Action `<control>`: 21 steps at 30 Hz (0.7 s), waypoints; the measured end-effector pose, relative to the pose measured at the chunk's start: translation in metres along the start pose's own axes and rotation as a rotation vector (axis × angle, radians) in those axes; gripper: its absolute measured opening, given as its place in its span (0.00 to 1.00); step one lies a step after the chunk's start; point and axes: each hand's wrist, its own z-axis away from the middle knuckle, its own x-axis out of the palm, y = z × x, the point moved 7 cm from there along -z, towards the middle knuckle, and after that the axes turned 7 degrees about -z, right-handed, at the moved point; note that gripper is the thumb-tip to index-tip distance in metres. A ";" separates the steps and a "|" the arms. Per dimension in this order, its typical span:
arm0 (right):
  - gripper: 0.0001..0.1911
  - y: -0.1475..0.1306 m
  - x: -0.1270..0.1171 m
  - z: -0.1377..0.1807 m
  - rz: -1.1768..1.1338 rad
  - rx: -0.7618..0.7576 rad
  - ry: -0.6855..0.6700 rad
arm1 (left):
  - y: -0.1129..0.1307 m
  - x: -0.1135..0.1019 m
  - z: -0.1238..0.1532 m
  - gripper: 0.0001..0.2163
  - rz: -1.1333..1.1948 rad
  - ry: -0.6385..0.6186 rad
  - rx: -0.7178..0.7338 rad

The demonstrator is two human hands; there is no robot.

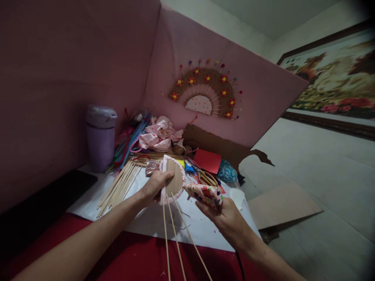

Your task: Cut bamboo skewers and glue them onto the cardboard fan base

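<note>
My left hand [159,183] grips a half-round cardboard piece [175,179], its thumb pressed on the brown face. White-and-pink patterned fabric wraps the rim. Three thin wooden sticks [176,238] fan out from its lower edge towards me. In my right hand [225,216] is a flower-patterned glue gun [205,194], the narrow tip pointing left, close to the cardboard's right edge; whether it touches, I cannot tell. A dark cord hangs below that hand. Behind the hands lie gold-handled scissors [207,177].
White paper [205,234] covers part of the red table. Bamboo sticks [117,191] lie left, near a purple tumbler [101,140]. Pink fabric [161,134], red paper [208,160] and blue yarn [227,171] sit behind. A fan-shaped decoration [205,89] leans against the pink board.
</note>
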 end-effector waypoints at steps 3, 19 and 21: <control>0.18 0.000 -0.001 0.000 -0.019 -0.005 0.015 | -0.001 -0.001 -0.001 0.13 -0.003 0.007 0.004; 0.18 0.000 0.001 -0.002 0.001 -0.031 0.001 | 0.003 0.001 0.001 0.12 0.014 -0.010 0.009; 0.17 0.000 0.001 -0.001 0.005 -0.024 0.006 | 0.003 0.001 0.001 0.12 0.015 -0.005 0.012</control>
